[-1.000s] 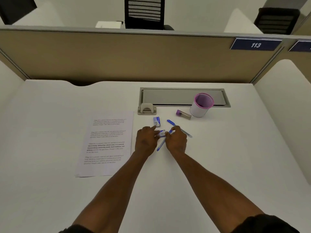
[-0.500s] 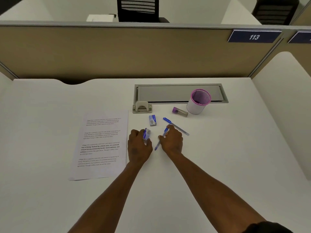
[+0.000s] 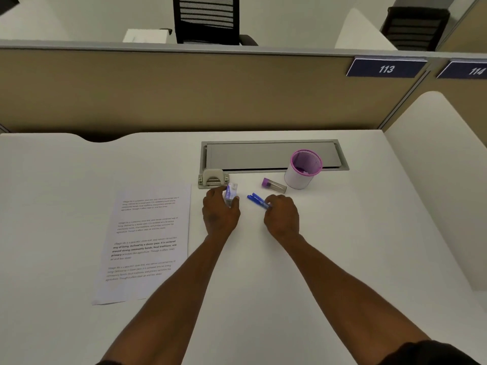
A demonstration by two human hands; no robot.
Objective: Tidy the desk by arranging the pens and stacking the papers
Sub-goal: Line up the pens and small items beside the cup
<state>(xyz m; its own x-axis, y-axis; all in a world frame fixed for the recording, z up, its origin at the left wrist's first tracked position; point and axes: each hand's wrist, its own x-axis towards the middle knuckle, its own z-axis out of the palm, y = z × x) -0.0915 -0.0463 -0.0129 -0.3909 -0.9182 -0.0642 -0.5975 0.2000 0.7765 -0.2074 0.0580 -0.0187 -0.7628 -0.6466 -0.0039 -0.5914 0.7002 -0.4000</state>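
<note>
1. Right hand (image 3: pixel 282 218) fingers curled round blue pens (image 3: pixel 257 200); capped ends stick out toward the left.
2. Left hand (image 3: pixel 220 212) grips small blue-white boxes (image 3: pixel 230 193).
3. Papers (image 3: pixel 147 241) lie flat left of left hand.
4. Pink-rimmed cup (image 3: pixel 303 169) upright behind right hand; contents unclear.

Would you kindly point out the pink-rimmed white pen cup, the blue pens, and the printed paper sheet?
pink-rimmed white pen cup (image 3: pixel 297 177): head view, white outer wall.
blue pens (image 3: pixel 256 199): head view, caps.
printed paper sheet (image 3: pixel 147 243): head view, middle.
</note>
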